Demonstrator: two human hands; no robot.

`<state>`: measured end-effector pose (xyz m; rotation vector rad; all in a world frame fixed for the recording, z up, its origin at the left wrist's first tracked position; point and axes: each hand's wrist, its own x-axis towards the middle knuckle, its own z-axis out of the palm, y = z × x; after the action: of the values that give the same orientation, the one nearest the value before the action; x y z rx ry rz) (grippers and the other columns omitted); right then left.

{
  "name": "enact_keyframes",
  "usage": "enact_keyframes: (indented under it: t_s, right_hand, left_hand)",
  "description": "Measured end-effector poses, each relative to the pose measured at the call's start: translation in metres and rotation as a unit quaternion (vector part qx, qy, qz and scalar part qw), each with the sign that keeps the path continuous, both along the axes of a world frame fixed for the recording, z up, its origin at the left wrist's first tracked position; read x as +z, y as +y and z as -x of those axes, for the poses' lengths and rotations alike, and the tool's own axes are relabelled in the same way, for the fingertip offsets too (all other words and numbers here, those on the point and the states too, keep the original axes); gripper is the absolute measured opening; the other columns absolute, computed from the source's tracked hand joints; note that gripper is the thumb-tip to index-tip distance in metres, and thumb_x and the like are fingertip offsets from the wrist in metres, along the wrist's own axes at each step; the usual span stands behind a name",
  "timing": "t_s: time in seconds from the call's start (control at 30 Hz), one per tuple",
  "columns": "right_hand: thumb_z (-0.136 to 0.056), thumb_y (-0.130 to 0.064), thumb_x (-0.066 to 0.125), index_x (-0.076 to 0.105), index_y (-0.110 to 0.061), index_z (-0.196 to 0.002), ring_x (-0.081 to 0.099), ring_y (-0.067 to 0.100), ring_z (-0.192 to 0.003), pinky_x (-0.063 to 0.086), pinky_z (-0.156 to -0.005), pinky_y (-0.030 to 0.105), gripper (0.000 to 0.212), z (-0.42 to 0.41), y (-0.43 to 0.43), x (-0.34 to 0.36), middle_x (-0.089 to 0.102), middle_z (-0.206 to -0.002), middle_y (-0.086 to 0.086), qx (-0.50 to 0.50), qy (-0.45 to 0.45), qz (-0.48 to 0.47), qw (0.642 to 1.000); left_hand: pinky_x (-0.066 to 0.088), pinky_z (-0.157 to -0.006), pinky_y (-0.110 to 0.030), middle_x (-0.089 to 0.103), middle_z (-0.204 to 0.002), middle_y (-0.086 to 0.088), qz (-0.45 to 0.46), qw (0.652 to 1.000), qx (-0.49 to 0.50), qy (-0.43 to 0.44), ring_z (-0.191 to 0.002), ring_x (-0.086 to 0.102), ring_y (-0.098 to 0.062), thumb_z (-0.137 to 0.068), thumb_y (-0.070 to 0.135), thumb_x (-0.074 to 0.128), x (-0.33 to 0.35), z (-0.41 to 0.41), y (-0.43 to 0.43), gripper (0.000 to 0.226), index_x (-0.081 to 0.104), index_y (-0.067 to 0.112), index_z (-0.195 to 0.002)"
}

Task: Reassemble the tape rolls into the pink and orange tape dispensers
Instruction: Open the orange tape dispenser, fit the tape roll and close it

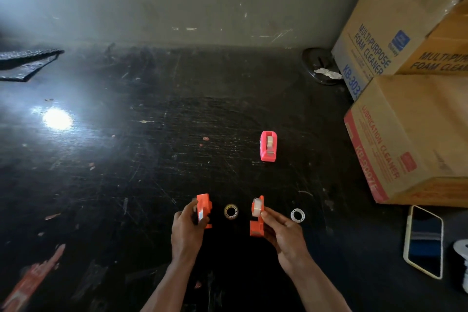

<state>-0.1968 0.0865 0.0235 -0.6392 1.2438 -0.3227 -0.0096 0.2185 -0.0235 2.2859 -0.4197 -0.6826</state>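
Left hand (187, 225) grips one orange dispenser half (204, 210), right hand (281, 230) grips the other half (257, 220) with a tape roll (257, 206) seated in it. Loose tape roll (231, 211) sits between the hands, empty white core (297, 215) just right of the right hand, and the pink dispenser (268, 145) stands further out.

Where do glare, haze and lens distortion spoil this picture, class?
Head view: bright glare spot on the black table at left, pale haze across the upper left corner, wide-angle bending of the cardboard boxes at right; both hands' orange dispenser halves stay dim but readable.

I note a pink dispenser (268, 146), two orange dispenser halves (204, 210) (257, 218), black scratched table (126, 159), tan cartons (417, 139).
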Motion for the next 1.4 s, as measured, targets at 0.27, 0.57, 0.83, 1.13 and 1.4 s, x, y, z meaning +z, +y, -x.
enact_keyframes:
  t_s: [0.27,0.57,0.83,1.13,1.4]
  right_hand:
    - [-0.09,-0.012,0.075,0.079,-0.021,-0.101,0.072,0.025,-0.11,0.052,-0.108,0.05,0.015,0.001,0.002,0.002,0.079,-0.112,0.008,0.006,0.008,0.024,1.0]
    - [-0.091,-0.011,0.073,0.077,-0.021,-0.099,0.073,0.028,-0.108,0.053,-0.106,0.051,0.014,0.003,0.001,0.003,0.078,-0.111,0.011,0.011,0.004,0.02,1.0]
    - [-0.088,-0.014,0.078,0.08,-0.024,-0.103,0.074,0.025,-0.109,0.054,-0.106,0.051,0.018,0.0,0.001,0.001,0.081,-0.111,0.006,0.013,0.021,0.044,0.999]
    - [-0.094,-0.013,0.071,0.076,-0.015,-0.117,0.081,0.022,-0.09,0.061,-0.085,0.041,0.024,0.002,-0.009,0.007,0.083,-0.1,0.008,0.015,-0.022,0.056,0.998]
    - [-0.094,-0.013,0.07,0.075,-0.014,-0.119,0.081,0.022,-0.09,0.061,-0.08,0.038,0.026,0.007,-0.012,0.008,0.083,-0.1,0.009,0.025,-0.036,0.047,0.998]
  left_hand:
    - [0.054,-0.083,-0.031,0.06,-0.12,-0.006,-0.053,0.995,-0.064,-0.06,-0.096,0.06,-0.013,-0.099,0.022,0.064,0.0,0.002,0.0,0.056,0.044,0.025,-0.152]
    - [0.056,-0.081,-0.03,0.065,-0.112,0.002,0.009,0.997,-0.073,-0.025,-0.093,0.066,-0.01,-0.099,0.023,0.063,0.001,0.007,-0.007,0.047,0.054,0.039,-0.142]
    - [0.052,-0.066,-0.022,0.078,-0.093,-0.005,0.108,0.979,-0.065,0.163,-0.066,0.065,-0.003,-0.099,0.021,0.064,0.033,0.023,-0.028,0.05,0.051,0.05,-0.138]
    - [0.056,-0.079,-0.032,0.073,-0.072,0.004,0.164,0.943,-0.091,0.276,-0.071,0.067,-0.008,-0.1,0.01,0.06,0.054,0.05,-0.038,0.048,0.056,0.05,-0.126]
    - [0.053,-0.074,-0.029,0.073,-0.081,-0.004,0.155,0.94,-0.119,0.279,-0.075,0.062,-0.014,-0.1,0.008,0.06,0.055,0.055,-0.04,0.051,0.055,0.051,-0.125]
